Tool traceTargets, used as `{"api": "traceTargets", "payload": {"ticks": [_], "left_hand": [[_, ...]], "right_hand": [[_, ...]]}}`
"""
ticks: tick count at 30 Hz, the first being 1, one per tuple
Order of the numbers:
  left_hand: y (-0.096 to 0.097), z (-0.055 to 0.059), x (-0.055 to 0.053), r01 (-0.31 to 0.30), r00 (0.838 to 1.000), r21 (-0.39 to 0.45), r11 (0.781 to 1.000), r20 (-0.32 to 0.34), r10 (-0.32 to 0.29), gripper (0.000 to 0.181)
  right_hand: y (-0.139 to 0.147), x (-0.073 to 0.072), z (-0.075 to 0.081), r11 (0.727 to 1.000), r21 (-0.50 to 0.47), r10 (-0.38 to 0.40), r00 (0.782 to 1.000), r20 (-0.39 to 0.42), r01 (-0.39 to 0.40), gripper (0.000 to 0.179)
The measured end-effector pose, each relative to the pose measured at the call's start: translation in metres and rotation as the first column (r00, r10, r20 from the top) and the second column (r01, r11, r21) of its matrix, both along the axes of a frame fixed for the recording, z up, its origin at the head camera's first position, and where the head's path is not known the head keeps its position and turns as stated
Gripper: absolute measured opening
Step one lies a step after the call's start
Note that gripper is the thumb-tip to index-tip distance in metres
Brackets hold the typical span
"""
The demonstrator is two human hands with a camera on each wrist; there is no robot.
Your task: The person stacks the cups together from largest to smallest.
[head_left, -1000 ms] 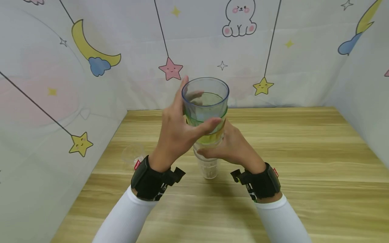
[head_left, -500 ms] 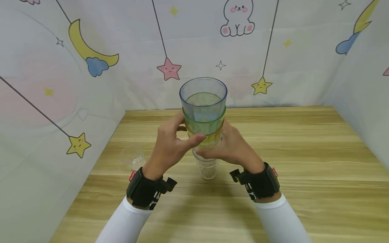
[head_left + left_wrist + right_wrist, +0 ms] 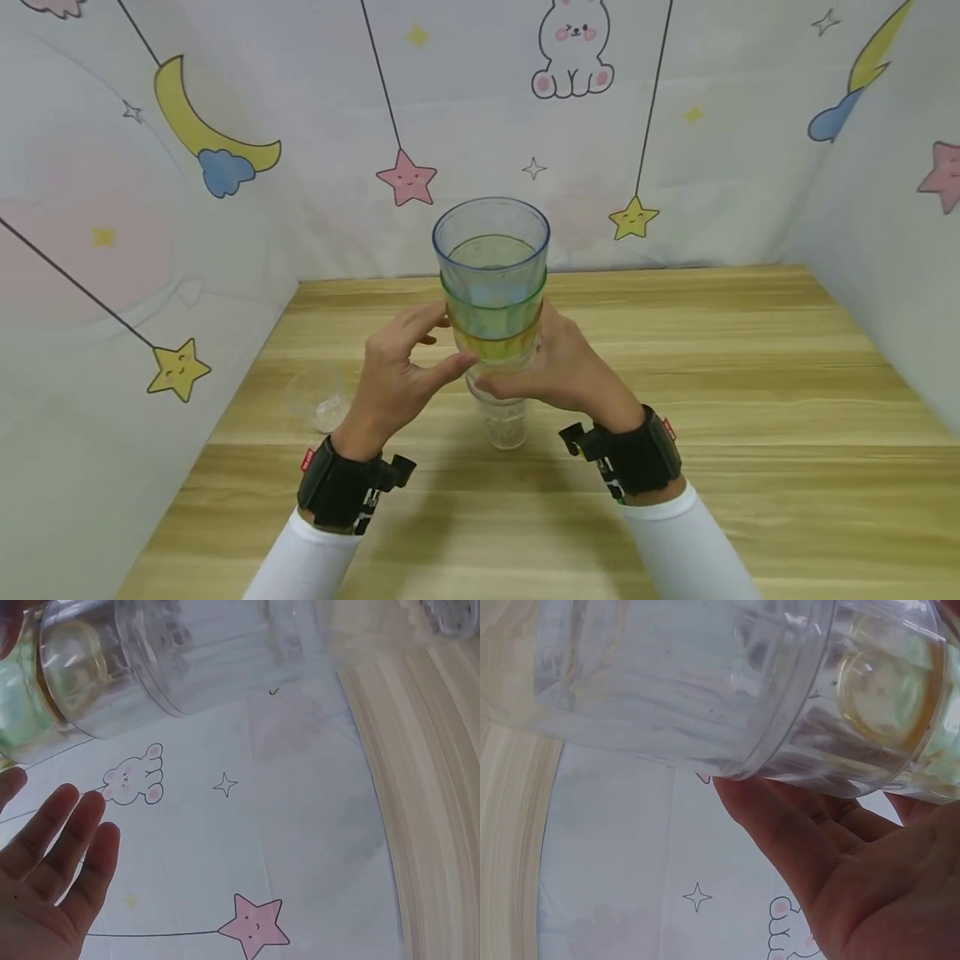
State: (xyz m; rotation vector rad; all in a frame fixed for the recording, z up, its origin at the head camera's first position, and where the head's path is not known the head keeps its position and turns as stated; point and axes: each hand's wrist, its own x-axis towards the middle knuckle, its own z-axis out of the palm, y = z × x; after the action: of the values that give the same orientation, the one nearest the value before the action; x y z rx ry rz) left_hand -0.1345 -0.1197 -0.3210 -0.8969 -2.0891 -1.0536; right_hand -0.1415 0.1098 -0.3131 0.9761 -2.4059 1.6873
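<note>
A tall stack of nested tumblers rises from the table. Its blue-rimmed tumbler [image 3: 491, 285] is on top, over a green tumbler [image 3: 495, 318], a yellow tumbler [image 3: 498, 348] and clear tumblers [image 3: 506, 427] at the base. My right hand [image 3: 566, 367] grips the stack below the yellow band, thumb in front; in the right wrist view its fingers [image 3: 769, 817] lie along the clear plastic. To the left, my left hand [image 3: 397, 375] has its thumb and fingertips close by the yellow tumbler. The left wrist view shows those fingers [image 3: 90, 855] fairly straight and spread, apart from the stack.
On the wooden table [image 3: 735, 375], left of the stack, a separate clear tumbler [image 3: 318, 404] sits beyond my left wrist. White cloth printed with stars and a rabbit [image 3: 576, 46] walls off the back and both sides.
My left hand has come down from near the blue rim and drawn away to the left, its fingers loosening from the stack. My right hand keeps its hold, and the stack stays upright.
</note>
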Motion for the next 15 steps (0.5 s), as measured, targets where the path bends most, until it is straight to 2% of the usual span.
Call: {"api": "traceTargets", "payload": {"ticks": [3, 10, 15], "left_hand": [[-0.003, -0.003, -0.002, -0.028, 0.999, -0.006, 1.0, -0.034, 0.028, 0.066], [-0.014, -0.012, -0.006, -0.085, 0.995, 0.002, 0.996, -0.057, 0.085, 0.062], [-0.022, -0.018, -0.009, -0.148, 0.982, 0.015, 0.989, -0.114, 0.149, 0.058]], "right_hand": [[0.0, 0.0, -0.001, 1.0, -0.009, -0.006, 1.0, 0.007, 0.006, 0.083], [-0.001, 0.0, -0.003, 0.999, -0.041, 0.022, 0.999, 0.033, -0.02, 0.084], [0.001, 0.0, -0.002, 0.999, -0.031, 0.01, 1.0, 0.009, -0.009, 0.086]]}}
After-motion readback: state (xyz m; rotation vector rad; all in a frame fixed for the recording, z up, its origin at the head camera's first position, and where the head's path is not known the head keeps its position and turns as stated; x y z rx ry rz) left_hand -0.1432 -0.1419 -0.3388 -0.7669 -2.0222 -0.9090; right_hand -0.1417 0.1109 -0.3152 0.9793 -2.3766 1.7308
